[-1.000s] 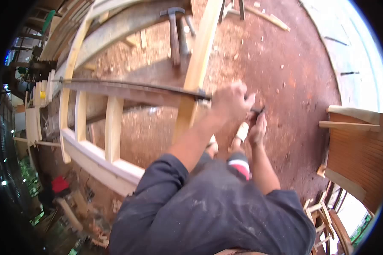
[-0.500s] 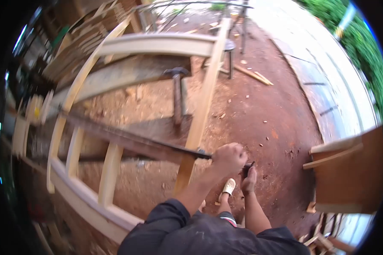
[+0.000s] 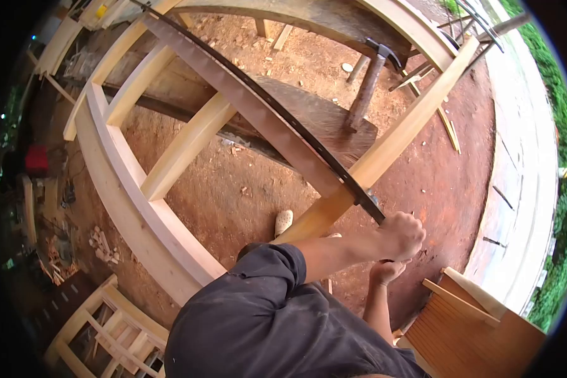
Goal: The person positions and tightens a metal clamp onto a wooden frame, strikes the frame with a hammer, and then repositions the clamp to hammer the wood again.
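Note:
A long dark bar clamp (image 3: 296,135) runs diagonally across a pale wooden frame (image 3: 416,123), beside a brown wooden rail (image 3: 258,113). At the clamp's near end, just past the frame's edge, my left hand (image 3: 402,236) is closed in a fist around it. My right hand (image 3: 387,271) sits directly below with curled fingers. A small dark piece shows between the two hands, but most of what the right hand grips is hidden. A hammer (image 3: 364,88) stands head up beyond the clamp, its handle end against a dark board (image 3: 321,116).
Crosspieces (image 3: 192,145) join a curved rail (image 3: 138,208) at left. A brown wooden panel (image 3: 466,327) stands at lower right, and another slatted frame (image 3: 107,327) at lower left. Wood scraps (image 3: 104,246) lie on the reddish ground.
My view has turned and shifted, so the frame, clamp and hammer appear larger and moved. My hands stay together at the clamp's end; the right now shows less of the dark piece.

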The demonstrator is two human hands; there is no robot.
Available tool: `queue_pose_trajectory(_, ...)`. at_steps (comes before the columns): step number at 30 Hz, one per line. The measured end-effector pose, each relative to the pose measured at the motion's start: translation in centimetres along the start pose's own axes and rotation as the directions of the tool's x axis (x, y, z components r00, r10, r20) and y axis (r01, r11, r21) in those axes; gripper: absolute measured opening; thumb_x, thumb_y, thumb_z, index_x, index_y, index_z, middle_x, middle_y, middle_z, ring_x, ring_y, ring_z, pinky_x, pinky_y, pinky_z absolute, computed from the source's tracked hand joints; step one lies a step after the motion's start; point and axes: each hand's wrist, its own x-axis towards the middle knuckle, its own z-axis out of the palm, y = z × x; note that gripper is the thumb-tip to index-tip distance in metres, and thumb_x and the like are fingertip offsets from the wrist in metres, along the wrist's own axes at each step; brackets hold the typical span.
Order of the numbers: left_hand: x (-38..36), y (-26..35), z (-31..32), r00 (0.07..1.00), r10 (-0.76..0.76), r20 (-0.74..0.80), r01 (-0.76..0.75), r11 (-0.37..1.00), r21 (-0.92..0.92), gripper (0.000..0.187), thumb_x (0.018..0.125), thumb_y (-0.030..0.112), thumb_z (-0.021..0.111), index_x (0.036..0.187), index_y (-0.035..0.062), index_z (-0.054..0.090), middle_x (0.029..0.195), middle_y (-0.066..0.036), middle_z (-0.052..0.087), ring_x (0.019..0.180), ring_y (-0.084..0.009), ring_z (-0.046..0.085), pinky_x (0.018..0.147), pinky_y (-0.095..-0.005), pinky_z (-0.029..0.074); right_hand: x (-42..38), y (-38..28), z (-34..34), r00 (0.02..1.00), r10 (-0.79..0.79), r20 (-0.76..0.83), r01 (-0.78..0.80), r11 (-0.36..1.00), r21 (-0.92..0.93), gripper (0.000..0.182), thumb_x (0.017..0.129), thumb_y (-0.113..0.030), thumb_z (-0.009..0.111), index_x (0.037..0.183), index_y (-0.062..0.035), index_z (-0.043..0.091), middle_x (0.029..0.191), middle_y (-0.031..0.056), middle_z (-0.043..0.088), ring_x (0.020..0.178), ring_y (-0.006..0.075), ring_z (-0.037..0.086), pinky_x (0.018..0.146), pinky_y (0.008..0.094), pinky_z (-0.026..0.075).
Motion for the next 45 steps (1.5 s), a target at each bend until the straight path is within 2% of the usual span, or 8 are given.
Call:
queue_pose_trajectory(9, 0.2, 0.1, 0.3, 1.0, -0.005, 0.027, 0.006, 1.0, -0.008, 0.022, 0.077, 0.026, 0.062, 0.073, 0.0073, 0.072, 0.078, -0.011, 0.069, 0.074, -0.0264, 0.07, 0.061, -0.0402, 0.055, -0.5, -4.4, 2.3, 0.971, 0.231, 0.067, -0.241, 0.921, 0.306, 0.033, 0.093, -0.023, 0.047, 0.114, -0.0016, 0.061, 0.111, 0.0052, 0.061, 0.1, 0.0164, 0.059, 0.082, 0.0318, 0.049)
queue_pose_trajectory(12, -0.5, 0.7, 1.3, 0.998, 0.003, -0.064, -0.007, 0.998, -0.067, 0.021, 0.078, 0.026, 0.062, 0.071, 0.0078, 0.071, 0.076, -0.011, 0.068, 0.072, -0.0259, 0.069, 0.06, -0.0392, 0.054, 0.4, -5.3, -1.2, 0.799, 0.58, 0.158, -0.601, 0.759, 0.252, 0.022, 0.097, -0.031, 0.049, 0.081, -0.0179, 0.056, 0.071, -0.0066, 0.052, 0.064, 0.0092, 0.05, 0.06, 0.0273, 0.041)
queue_pose_trajectory(21, 0.2, 0.2, 0.9, 0.999, -0.029, -0.016, 0.028, 0.999, -0.025, 0.022, 0.08, 0.026, 0.06, 0.072, 0.0098, 0.072, 0.077, -0.009, 0.069, 0.074, -0.024, 0.07, 0.06, -0.0381, 0.055, -0.8, -6.9, 2.1, 0.85, 0.523, -0.057, -0.485, 0.82, 0.303, 0.034, 0.101, -0.043, 0.051, 0.073, -0.0234, 0.05, 0.062, -0.0094, 0.042, 0.057, 0.0054, 0.042, 0.055, 0.0234, 0.034)
queue_pose_trajectory(25, 0.1, 0.1, 0.5, 0.999, -0.034, 0.011, 0.034, 0.998, -0.045, 0.022, 0.081, 0.026, 0.059, 0.075, 0.0099, 0.072, 0.079, -0.009, 0.069, 0.075, -0.0248, 0.07, 0.061, -0.0387, 0.055, -1.7, -4.5, -1.9, 0.886, 0.329, 0.325, -0.424, 0.86, 0.285, 0.036, 0.103, -0.042, 0.048, 0.079, -0.0163, 0.054, 0.062, -0.0068, 0.039, 0.055, 0.0082, 0.039, 0.054, 0.0239, 0.033)
queue_pose_trajectory(29, -0.7, -1.0, 2.7, 0.922, 0.167, -0.349, -0.215, 0.971, -0.103, 0.018, 0.077, 0.026, 0.061, 0.074, 0.0112, 0.07, 0.079, -0.007, 0.066, 0.073, -0.0255, 0.066, 0.061, -0.0418, 0.051, -1.6, -4.3, -1.3, 0.97, 0.177, 0.166, -0.144, 0.97, -0.196, 0.026, 0.098, -0.021, 0.043, 0.076, -0.0116, 0.054, 0.062, -0.0033, 0.047, 0.055, 0.0087, 0.042, 0.05, 0.0245, 0.032)
queue_pose_trajectory(35, 0.1, 0.1, -0.4, 1.0, 0.001, -0.031, -0.001, 1.0, 0.003, 0.021, 0.08, 0.026, 0.061, 0.073, 0.0094, 0.07, 0.081, -0.01, 0.068, 0.073, -0.0258, 0.069, 0.062, -0.0407, 0.056, -1.7, -4.2, 1.0, 0.949, 0.308, -0.065, -0.29, 0.936, 0.197, 0.039, 0.105, -0.045, 0.04, 0.078, -0.0183, 0.051, 0.058, -0.009, 0.038, 0.046, 0.0051, 0.032, 0.043, 0.0254, 0.023)
queue_pose_trajectory(40, 0.1, 0.1, -0.6, 0.999, -0.025, -0.036, 0.023, 0.998, -0.054, 0.025, 0.084, 0.027, 0.058, 0.074, 0.0061, 0.069, 0.08, -0.011, 0.068, 0.074, -0.0291, 0.068, 0.066, -0.0432, 0.056, -1.6, -4.3, -1.0, 0.825, 0.44, 0.355, -0.564, 0.678, 0.471, 0.046, 0.104, -0.053, 0.032, 0.086, -0.0196, 0.058, 0.064, -0.0062, 0.049, 0.053, 0.008, 0.042, 0.049, 0.0256, 0.032)
queue_pose_trajectory(45, 0.1, 0.3, -1.1, 0.995, -0.092, -0.039, 0.09, 0.995, -0.05, 0.027, 0.085, 0.028, 0.058, 0.073, 0.0055, 0.068, 0.08, -0.013, 0.066, 0.076, -0.0312, 0.068, 0.069, -0.0443, 0.055, -0.4, -3.0, 0.9, 0.925, 0.369, -0.09, -0.32, 0.885, 0.338, 0.055, 0.103, -0.055, 0.036, 0.075, -0.0103, 0.052, 0.062, -0.0013, 0.043, 0.057, 0.0122, 0.04, 0.055, 0.0279, 0.033)
